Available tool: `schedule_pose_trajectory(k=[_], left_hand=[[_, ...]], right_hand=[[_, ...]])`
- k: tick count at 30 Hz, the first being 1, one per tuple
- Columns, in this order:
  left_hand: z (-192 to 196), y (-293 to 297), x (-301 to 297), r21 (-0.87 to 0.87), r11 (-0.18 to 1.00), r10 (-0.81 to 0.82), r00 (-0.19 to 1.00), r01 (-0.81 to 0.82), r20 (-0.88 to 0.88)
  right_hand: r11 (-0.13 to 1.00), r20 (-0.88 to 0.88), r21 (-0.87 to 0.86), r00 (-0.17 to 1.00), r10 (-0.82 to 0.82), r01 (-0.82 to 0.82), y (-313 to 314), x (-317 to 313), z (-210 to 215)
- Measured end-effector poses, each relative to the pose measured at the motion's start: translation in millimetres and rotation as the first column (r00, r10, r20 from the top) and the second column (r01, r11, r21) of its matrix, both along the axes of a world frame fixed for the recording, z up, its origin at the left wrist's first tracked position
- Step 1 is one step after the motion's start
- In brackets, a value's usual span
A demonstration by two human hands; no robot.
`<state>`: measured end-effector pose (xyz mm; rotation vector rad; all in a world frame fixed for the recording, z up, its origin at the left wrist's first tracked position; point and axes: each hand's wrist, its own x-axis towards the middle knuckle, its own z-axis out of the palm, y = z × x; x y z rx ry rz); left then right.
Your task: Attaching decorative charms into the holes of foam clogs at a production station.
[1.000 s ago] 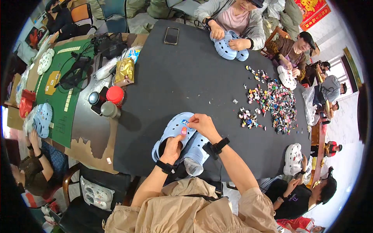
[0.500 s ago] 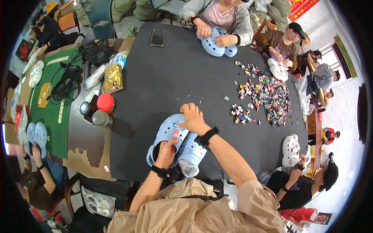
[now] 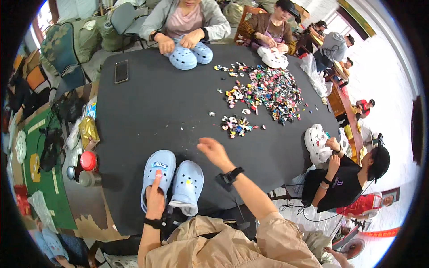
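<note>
Two light blue clogs stand side by side near my edge of the dark table. My left hand [image 3: 155, 200] grips the left clog [image 3: 163, 165] at its foot opening, one digit laid over the top by a small reddish charm [image 3: 158, 175] and the other fingers hidden. A blue lettered charm [image 3: 160, 165] sits farther up the toe. Next to it, the right clog [image 3: 187, 183] has a small yellow charm [image 3: 188, 182] and whitish wrapping in its heel. My right hand [image 3: 215, 154] hovers beyond this clog, fingers loosely stretched leftward, with nothing visible in them.
A heap of colourful charms [image 3: 277, 91] spreads over the far right, with a smaller cluster [image 3: 239, 126] nearer me. Across the table a person handles blue clogs [image 3: 183, 58]; others handle white clogs [image 3: 273, 58]. A phone [image 3: 121, 71] lies far left, above a red-lidded jar [image 3: 89, 161].
My right hand has come off the left clog and moved away from it. Both clogs now stand apart, toes pointing away from me. The view has shifted to the right.
</note>
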<state>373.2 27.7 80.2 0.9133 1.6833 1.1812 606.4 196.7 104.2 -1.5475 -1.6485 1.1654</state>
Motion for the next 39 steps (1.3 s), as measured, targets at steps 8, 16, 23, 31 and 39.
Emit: schedule_pose_trajectory(k=[8,16,23,31,39], left_hand=[[94,-28,17,-0.149,0.98,0.164,0.956,-0.13,0.245],[142,-27,47,-0.228,0.972,0.004,0.96,0.063,0.282],[129,-17,54,-0.212,0.911,-0.396,0.893,0.354,-0.211],[120,-28,44,-0.256,0.95,-0.032,0.876,0.176,0.482],[106,-56,21,-0.375,0.702,-0.261,0.708,0.606,0.656]], right_hand=[[0.778,0.285,0.443,0.753,-0.593,0.445,68,219,-54],[0.923,0.393,0.378,0.915,-0.097,-0.065,96,181,-29],[0.911,0.586,0.366,0.807,-0.067,-0.19,93,162,-23],[0.972,0.137,0.213,0.982,-0.128,0.097,56,163,-14],[0.705,-0.715,-0.653,0.531,-0.455,-0.275,-50,72,32]])
